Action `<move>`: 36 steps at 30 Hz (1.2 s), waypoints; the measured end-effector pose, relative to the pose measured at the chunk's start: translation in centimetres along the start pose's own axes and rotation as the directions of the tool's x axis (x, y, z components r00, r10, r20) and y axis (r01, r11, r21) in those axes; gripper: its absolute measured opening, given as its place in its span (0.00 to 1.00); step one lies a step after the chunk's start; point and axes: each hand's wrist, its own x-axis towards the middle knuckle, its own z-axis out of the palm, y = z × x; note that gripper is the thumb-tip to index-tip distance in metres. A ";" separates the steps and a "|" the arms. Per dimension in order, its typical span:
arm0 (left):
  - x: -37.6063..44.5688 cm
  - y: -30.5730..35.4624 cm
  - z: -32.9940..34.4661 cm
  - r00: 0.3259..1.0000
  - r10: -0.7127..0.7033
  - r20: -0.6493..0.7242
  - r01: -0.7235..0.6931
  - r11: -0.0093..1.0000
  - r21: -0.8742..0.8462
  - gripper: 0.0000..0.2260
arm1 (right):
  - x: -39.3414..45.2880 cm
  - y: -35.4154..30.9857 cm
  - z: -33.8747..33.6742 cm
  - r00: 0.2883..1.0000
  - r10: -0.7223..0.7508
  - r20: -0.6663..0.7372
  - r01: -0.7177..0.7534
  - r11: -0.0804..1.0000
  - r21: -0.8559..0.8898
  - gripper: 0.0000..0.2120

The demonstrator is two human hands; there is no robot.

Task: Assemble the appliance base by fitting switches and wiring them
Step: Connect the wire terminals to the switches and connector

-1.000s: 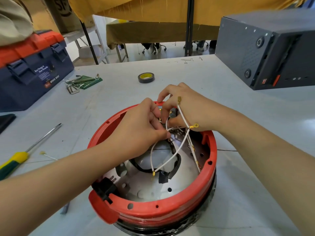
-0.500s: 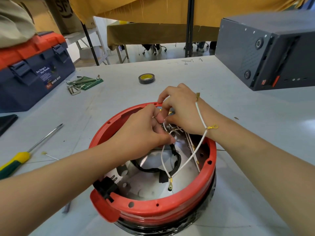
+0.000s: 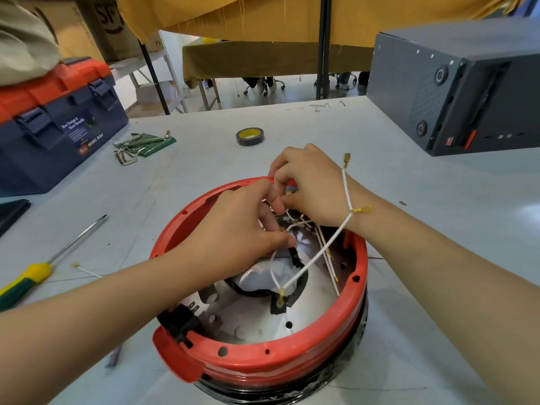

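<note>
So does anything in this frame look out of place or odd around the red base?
One thing: a white wire is draped over the right hand's wrist, its brass terminal sticking up unconnected outside the red base. A stray wire offcut lies on the table by the screwdriver. No damage shows.

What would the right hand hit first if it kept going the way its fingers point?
The right hand points left toward the left hand; their fingertips already meet over the red base rim. Likely the left hand's fingers first; depth unclear.

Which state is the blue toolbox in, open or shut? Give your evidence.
Shut. The toolbox has its orange lid sitting flat on the blue body, and both blue latches lie down across the seam.
</note>
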 end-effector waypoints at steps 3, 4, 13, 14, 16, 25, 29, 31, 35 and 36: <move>-0.5 0.3 -0.3 0.992 0.122 -0.022 -0.115 0.971 0.207 0.08 | 0.1 0.1 -0.6 0.998 0.011 0.060 -0.017 0.996 0.091 0.08; -0.7 0.5 -0.3 0.988 0.157 0.006 -0.152 0.939 0.307 0.06 | 0.1 0.1 -0.8 0.997 0.012 0.079 -0.021 0.993 0.114 0.08; 0.0 1.0 -0.3 0.978 0.141 0.155 -0.209 0.680 0.703 0.11 | 0.1 0.9 -1.4 0.990 0.042 0.134 -0.093 0.913 0.397 0.05; 0.0 1.0 -0.3 0.978 0.131 0.160 -0.206 0.694 0.690 0.11 | 0.1 0.9 -1.3 0.991 0.046 0.127 -0.093 0.910 0.403 0.04; -0.1 0.9 -0.2 0.978 0.131 0.163 -0.207 0.710 0.673 0.11 | 0.1 1.0 -1.1 0.992 0.050 0.112 -0.093 0.905 0.414 0.03; 0.1 0.0 -0.3 0.950 0.305 0.072 -0.287 0.755 0.590 0.10 | -0.2 0.9 -0.8 0.995 0.049 0.082 -0.081 0.890 0.449 0.02; 0.4 -0.6 -0.5 0.939 0.345 -0.003 -0.318 0.870 0.377 0.05 | -0.4 0.9 -0.6 0.997 0.049 0.062 -0.073 0.875 0.478 0.02; 0.7 -0.9 -0.6 0.937 0.348 -0.011 -0.327 0.890 0.318 0.05 | -0.4 0.9 -0.5 0.997 0.053 0.062 -0.076 0.866 0.494 0.03; 1.0 -1.1 -0.5 0.972 0.234 -0.031 -0.227 0.962 0.154 0.06 | -0.3 1.1 -0.3 0.997 0.052 0.063 -0.077 0.847 0.526 0.05; 1.1 -1.2 -0.4 0.980 0.195 -0.032 -0.190 0.975 0.114 0.06 | -0.4 1.2 -0.3 0.997 0.056 0.059 -0.079 0.842 0.533 0.04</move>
